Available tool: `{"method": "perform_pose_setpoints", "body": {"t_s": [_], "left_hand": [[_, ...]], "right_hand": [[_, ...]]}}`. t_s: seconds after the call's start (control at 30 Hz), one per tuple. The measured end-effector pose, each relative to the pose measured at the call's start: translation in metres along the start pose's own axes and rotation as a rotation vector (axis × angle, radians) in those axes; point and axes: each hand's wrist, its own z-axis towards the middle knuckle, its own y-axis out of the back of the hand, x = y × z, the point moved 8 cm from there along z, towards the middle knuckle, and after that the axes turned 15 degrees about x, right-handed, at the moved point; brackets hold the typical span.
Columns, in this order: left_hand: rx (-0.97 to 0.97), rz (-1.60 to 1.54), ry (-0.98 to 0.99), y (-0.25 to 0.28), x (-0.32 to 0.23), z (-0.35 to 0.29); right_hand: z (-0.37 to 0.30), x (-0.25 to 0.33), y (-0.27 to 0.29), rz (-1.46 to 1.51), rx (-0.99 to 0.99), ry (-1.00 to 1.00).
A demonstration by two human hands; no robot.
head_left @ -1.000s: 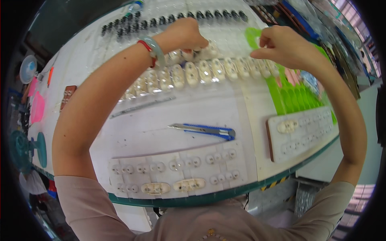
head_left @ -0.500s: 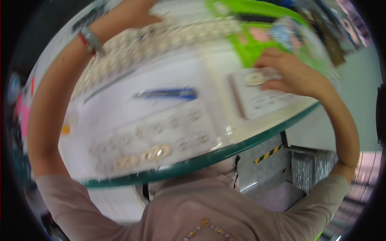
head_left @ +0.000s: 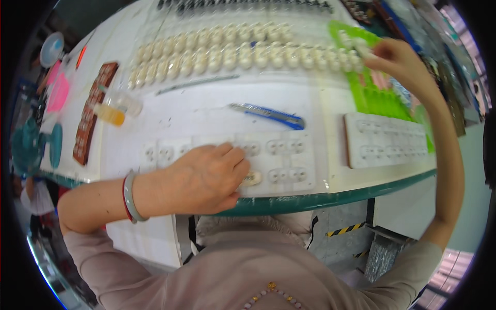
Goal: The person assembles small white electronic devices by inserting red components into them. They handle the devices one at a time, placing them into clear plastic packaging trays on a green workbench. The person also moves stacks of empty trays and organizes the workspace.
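Note:
My left hand (head_left: 206,175) is curled over the near white plate with small paired studs (head_left: 310,181), fingers bent and pressed together; whatever they may hold is hidden. Beside its fingertips, a cream oval piece (head_left: 251,179) sits on that plate. Out at the far right, my right hand (head_left: 395,64) pinches a small cream rounded piece (head_left: 361,47) above the bright green tray (head_left: 385,103). Long rows of similar cream pieces (head_left: 230,57) end just left of it. A second white studded block (head_left: 385,139) lies nearer than this hand.
A blue utility knife (head_left: 271,114) and a thin metal rod (head_left: 199,82) lie mid-table. To the left are a bottle of orange liquid (head_left: 109,114), a clear container (head_left: 126,102) and a reddish-brown strip (head_left: 94,113). Dark pieces (head_left: 248,7) line the back. The table has a green edge (head_left: 279,204).
My left hand has come from the far rows down to the near plate. My right hand has moved from the right block up to the rows' right end; the block's cream piece is gone.

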Motion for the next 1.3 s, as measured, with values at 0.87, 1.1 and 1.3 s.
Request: {"method": "perform_pose_setpoints", "body": {"t_s": [0.87,1.1,1.3], "left_hand": [[-0.152,-0.240,0.515,0.157,0.136,0.131],[-0.241,-0.370,0.447,0.167,0.186,0.234],[-0.130,-0.089,0.487,0.161,0.184,0.274]], "right_hand": [[0.076,-0.034,0.070,-0.019,-0.181,-0.220],[0.004,-0.027,0.034,-0.197,-0.056,-0.240],[-0.022,-0.030,0.008,-0.052,0.031,-0.270]]}}
